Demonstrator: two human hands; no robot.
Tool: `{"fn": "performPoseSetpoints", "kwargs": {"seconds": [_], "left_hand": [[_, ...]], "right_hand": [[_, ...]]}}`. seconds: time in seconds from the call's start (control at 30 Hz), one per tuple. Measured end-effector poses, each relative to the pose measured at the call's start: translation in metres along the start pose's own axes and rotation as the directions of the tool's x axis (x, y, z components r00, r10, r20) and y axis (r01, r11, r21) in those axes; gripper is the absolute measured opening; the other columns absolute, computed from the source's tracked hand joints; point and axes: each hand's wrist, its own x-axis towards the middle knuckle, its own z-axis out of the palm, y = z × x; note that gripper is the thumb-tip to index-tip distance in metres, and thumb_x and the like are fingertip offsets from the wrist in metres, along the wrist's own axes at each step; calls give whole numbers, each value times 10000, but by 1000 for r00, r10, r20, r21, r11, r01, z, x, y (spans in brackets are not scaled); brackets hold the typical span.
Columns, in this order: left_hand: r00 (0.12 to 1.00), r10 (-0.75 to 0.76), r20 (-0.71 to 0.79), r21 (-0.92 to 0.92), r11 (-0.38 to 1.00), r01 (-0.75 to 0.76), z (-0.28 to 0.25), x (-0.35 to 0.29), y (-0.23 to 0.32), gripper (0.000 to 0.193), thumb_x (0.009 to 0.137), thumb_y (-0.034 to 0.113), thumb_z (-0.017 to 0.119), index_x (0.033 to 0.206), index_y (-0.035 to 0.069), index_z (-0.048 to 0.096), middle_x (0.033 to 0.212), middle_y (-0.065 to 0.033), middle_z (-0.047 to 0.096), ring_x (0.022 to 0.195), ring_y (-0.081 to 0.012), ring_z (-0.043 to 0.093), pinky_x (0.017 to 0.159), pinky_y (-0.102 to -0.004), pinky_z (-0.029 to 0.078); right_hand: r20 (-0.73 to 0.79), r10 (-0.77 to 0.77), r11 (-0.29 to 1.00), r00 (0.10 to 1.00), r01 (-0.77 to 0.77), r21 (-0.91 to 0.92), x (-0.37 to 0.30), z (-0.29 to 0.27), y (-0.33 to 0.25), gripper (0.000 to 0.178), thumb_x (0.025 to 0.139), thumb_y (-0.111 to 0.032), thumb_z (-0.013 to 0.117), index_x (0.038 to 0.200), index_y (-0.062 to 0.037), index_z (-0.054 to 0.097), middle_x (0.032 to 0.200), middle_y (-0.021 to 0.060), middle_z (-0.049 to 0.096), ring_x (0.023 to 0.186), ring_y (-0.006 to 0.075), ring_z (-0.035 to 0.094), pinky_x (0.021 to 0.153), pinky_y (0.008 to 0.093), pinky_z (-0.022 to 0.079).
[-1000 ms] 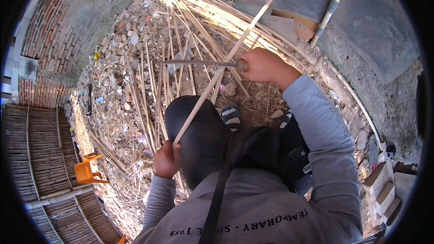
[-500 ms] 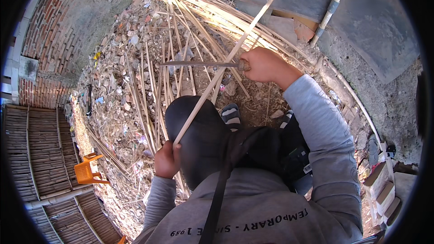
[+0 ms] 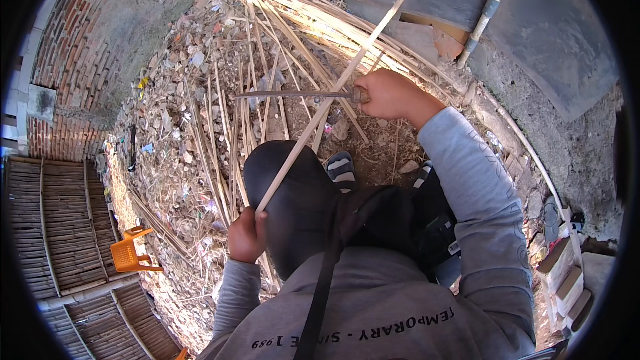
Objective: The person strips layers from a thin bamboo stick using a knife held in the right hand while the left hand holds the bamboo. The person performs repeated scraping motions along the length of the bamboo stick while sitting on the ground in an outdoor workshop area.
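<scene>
A long pale strip of split bamboo slants from the lower left up to the far right across my front. Its near end is in my left hand, closed around it beside my dark knee. My right hand is in a fist on the handle of a machete with a long, narrow, dark blade. The blade points left and crosses the strip close to the handle. Whether its edge touches the strip or cuts into it, I cannot tell. My right fist hides most of the handle.
Many loose bamboo strips lie on the littered ground, with a bundle at the back. An orange plastic chair stands at left, near a bamboo-slat panel. A pole leans on the right.
</scene>
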Motion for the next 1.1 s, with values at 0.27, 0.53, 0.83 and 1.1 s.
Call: {"fn": "performPoseSetpoints", "kwargs": {"seconds": [0.27, 0.53, 0.83, 1.1], "left_hand": [[1000, -14, 16, -1, 1000, 14, -1, 0, 0, 381, 1005, 347, 600, 808, 42, 486, 636, -241, 578, 623, -486, 606, 530, -548, 442], [1000, -16, 6, -24, 1000, 16, 4, 1, -4, 379, 1008, 346, 595, 807, 42, 491, 637, -242, 577, 628, -489, 605, 532, -546, 441], [999, -13, 32, -84, 996, 15, -4, 0, 0, 371, 1030, 330, 564, 805, 43, 498, 614, -235, 557, 589, -478, 582, 519, -544, 419], [999, -6, 32, -32, 999, 7, -5, 4, -2, 406, 1038, 346, 552, 790, 28, 507, 617, -234, 562, 588, -470, 585, 526, -525, 422]], "right_hand": [[10, -2, 1000, 1000, 2, -3, 0, -1, 1, 295, 748, -192, 687, 1012, -64, 717, 920, 209, 711, 920, 401, 690, 816, 490, 550], [-267, -4, 1000, 964, 11, 27, 1, -6, 41, 344, 801, -307, 785, 1000, -40, 698, 864, 210, 697, 859, 407, 685, 782, 483, 529], [27, 29, 999, 999, -28, -28, 7, 1, 13, 281, 787, -237, 765, 991, -56, 698, 852, 193, 701, 851, 403, 683, 754, 478, 536], [-60, 9, 996, 998, -14, -84, 2, 4, 5, 310, 791, -243, 744, 1024, -42, 712, 885, 215, 703, 881, 409, 687, 804, 486, 544]]}}
